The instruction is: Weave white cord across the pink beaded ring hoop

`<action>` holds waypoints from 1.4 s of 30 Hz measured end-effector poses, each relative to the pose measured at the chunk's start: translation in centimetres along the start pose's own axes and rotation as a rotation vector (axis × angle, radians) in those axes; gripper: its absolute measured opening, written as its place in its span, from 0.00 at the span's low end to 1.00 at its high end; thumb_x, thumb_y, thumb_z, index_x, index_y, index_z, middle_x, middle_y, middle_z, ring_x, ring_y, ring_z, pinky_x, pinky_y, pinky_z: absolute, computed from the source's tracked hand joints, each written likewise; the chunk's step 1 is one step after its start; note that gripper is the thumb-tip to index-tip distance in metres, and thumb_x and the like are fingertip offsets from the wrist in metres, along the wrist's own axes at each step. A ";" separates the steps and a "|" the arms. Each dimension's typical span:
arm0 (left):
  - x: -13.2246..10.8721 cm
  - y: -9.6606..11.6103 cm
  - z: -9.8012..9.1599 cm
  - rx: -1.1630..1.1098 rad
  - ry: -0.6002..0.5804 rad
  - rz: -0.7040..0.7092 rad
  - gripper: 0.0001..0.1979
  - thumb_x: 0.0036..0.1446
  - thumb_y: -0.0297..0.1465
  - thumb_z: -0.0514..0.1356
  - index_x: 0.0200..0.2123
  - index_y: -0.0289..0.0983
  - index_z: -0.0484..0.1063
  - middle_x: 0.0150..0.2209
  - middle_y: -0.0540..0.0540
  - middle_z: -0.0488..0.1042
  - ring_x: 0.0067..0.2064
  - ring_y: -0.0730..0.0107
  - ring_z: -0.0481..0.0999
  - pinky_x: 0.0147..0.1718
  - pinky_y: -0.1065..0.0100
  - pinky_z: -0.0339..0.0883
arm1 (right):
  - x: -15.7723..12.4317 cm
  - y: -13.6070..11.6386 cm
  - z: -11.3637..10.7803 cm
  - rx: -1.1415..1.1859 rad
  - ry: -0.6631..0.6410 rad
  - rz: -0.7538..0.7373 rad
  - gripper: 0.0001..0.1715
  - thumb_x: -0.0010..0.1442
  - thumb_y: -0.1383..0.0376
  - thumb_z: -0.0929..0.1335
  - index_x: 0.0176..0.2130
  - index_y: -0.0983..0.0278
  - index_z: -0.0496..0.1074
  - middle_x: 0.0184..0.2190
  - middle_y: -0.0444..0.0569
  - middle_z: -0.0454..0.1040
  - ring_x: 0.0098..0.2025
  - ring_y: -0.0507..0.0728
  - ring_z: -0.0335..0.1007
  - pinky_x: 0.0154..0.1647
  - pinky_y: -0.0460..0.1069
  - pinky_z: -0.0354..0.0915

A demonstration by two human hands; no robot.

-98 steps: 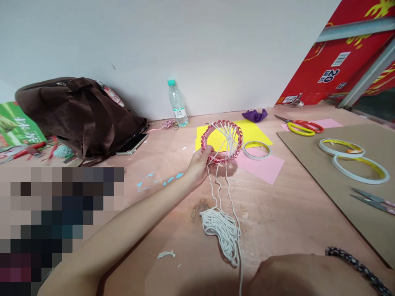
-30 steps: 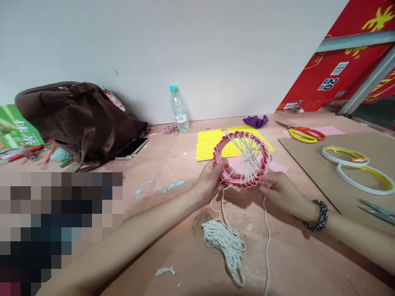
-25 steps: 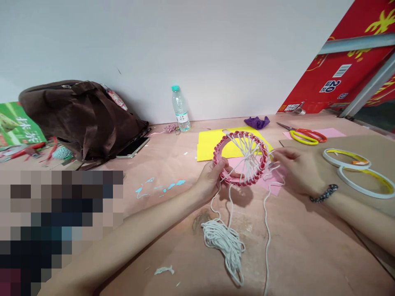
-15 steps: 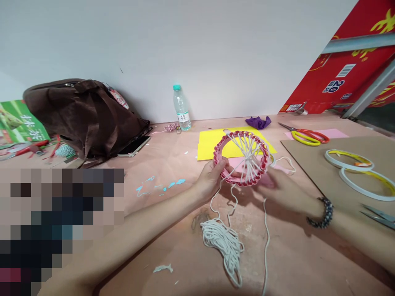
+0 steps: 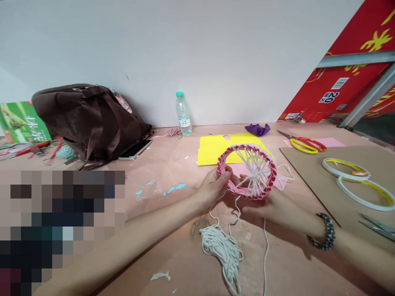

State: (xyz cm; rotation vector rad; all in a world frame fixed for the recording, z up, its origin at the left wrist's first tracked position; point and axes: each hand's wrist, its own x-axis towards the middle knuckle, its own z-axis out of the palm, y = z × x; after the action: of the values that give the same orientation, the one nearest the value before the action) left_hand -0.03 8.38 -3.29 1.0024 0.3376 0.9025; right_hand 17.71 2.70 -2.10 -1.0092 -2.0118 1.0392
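A round pink-and-red loom ring (image 5: 250, 149) is held tilted above the table, with white cord strung across it in spokes that gather near the middle. My left hand (image 5: 212, 188) grips its left rim, fingers curling through the opening. My right hand (image 5: 265, 209) lies at the ring's lower edge, its fingers reaching beneath. A beaded bracelet (image 5: 322, 232) circles that wrist. A white cord bundle (image 5: 220, 250) lies on the table below my hands. Strands run up from it towards the ring, and a loose cord loop (image 5: 285, 172) lies to the right.
Behind the ring lie yellow card (image 5: 228, 150), pink paper (image 5: 314, 142) and a purple cloth (image 5: 257, 130). Orange-and-yellow scissors (image 5: 305, 144) and tape rolls (image 5: 345, 169) are to the right, on and near cardboard. A water bottle (image 5: 184, 114), phone (image 5: 135, 150) and brown bag (image 5: 89, 121) stand at the back.
My right hand has moved from the ring's right side to beneath its lower edge. The ring has shifted slightly down and right in view, and the loose cord now lies in a loop on the right.
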 end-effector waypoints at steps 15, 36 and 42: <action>0.1 -0.1 -0.3 0.108 0.181 -0.067 0.20 0.53 0.45 0.61 0.27 0.31 0.71 0.25 0.46 0.74 0.25 0.75 0.70 0.28 0.73 0.61 | 0.2 2.6 -5.9 -0.289 0.326 0.028 0.15 0.60 0.57 0.64 0.34 0.60 0.77 0.42 0.51 0.76 0.44 0.60 0.72 0.45 0.55 0.68; 0.4 -0.6 -0.9 -0.037 0.042 -0.013 0.17 0.53 0.42 0.62 0.35 0.33 0.68 0.32 0.42 0.76 0.28 0.73 0.73 0.33 0.69 0.64 | -0.4 4.3 -7.9 -0.541 0.515 0.303 0.17 0.61 0.57 0.61 0.31 0.62 0.74 0.33 0.52 0.76 0.34 0.61 0.73 0.33 0.53 0.68; 0.6 -0.5 -0.7 -0.042 0.073 -0.028 0.18 0.53 0.42 0.62 0.35 0.31 0.69 0.32 0.41 0.76 0.31 0.71 0.74 0.34 0.69 0.64 | -0.3 4.4 -8.3 -0.659 0.703 0.255 0.26 0.53 0.63 0.65 0.52 0.66 0.68 0.57 0.60 0.64 0.59 0.70 0.58 0.57 0.63 0.56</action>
State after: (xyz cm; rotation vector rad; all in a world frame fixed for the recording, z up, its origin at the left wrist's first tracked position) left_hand 0.11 9.11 -4.02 0.9259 0.3919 0.9186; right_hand 25.95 7.11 -1.99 -1.7116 -1.6450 0.0396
